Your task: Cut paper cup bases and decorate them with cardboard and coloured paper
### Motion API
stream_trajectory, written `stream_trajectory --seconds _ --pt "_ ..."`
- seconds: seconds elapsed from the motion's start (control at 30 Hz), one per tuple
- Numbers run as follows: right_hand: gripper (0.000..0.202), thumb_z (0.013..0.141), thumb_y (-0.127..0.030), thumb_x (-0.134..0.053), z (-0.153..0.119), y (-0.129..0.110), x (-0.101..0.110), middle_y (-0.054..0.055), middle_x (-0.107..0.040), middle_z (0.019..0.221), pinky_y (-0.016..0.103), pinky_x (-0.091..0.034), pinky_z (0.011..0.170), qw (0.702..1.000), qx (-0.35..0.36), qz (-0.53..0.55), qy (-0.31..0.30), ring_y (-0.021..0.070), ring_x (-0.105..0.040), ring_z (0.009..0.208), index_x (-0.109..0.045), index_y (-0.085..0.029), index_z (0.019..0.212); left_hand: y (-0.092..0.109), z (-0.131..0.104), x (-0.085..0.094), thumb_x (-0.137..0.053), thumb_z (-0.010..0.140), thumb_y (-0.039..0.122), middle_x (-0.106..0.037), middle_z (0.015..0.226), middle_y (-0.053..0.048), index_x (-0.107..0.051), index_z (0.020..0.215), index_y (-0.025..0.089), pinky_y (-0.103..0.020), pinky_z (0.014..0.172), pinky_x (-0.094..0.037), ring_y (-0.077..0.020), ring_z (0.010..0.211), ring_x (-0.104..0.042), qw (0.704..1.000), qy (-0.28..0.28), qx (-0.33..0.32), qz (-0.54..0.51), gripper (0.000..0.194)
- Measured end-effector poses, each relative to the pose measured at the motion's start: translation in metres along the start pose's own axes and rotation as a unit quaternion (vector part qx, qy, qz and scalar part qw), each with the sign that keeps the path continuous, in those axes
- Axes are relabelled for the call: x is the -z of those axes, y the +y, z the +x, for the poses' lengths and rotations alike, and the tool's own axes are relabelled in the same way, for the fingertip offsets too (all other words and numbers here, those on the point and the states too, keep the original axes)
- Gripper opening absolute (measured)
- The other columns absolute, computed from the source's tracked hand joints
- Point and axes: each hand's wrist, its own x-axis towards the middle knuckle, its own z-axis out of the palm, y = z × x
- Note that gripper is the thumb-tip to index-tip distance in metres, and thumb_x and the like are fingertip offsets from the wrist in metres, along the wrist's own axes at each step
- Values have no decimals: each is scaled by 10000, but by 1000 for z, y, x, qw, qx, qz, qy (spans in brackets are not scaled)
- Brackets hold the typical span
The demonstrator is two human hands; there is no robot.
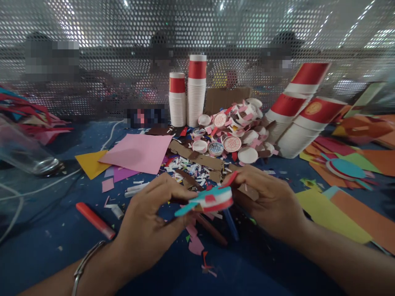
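Both hands hold one small paper craft piece (212, 199), a round white cup bottom with red and light-blue paper strips stuck on it. My left hand (151, 222) pinches its left side, where a blue strip points out. My right hand (271, 201) grips its right side, and a thin red strip sticks up by the fingers. The piece hangs just above a blue table cover (46, 246) littered with paper scraps. A metal bangle (84, 263) is on my left wrist.
A pile of cut cup bottoms (234, 135) lies ahead, with upright cup stacks (188, 94) behind and tipped stacks (299, 119) at right. Pink paper (138, 153), yellow paper (91, 163), coloured sheets (345, 205), a red marker (95, 220), a glass jar (24, 152), a perforated screen (197, 37).
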Motion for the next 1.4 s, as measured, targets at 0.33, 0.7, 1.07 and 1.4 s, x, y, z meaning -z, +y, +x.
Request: stream_trajectory --seconds 0.33,0.7,1.07,1.4 --pt "65 918 -270 -672 4 -1 2 0 -744 824 266 -546 657 965 -176 169 -94 153 -685 741 -713 -221 911 -18 8 -6 -857 802 327 -773 923 -33 -723 972 193 -298 800 -590 -179 851 -725 908 -37 286 -305 256" --pt "237 906 -415 -737 2 1 2 -20 -615 729 246 -356 540 918 -248 279 -130 103 -478 611 -674 -193 855 -21 13 0 -824 856 257 -735 861 -7 -737 899 164 -181 707 -581 -82 718 -681 816 -76 367 -441 135" --pt "373 889 -542 -727 2 0 1 -22 -535 716 258 -295 544 901 -272 297 -161 104 -426 627 -642 -186 819 -23 17 0 -901 748 265 -727 836 -36 -773 865 122 -177 647 -591 -101 691 -665 803 -58 400 -438 225" --pt "325 954 -444 -677 0 -2 -1 4 -642 739 226 -412 609 896 -268 319 -155 95 -550 659 -651 -169 784 -25 15 -4 -867 778 318 -724 814 -43 -760 886 138 -198 651 -584 -114 691 -668 823 -74 375 -420 236"
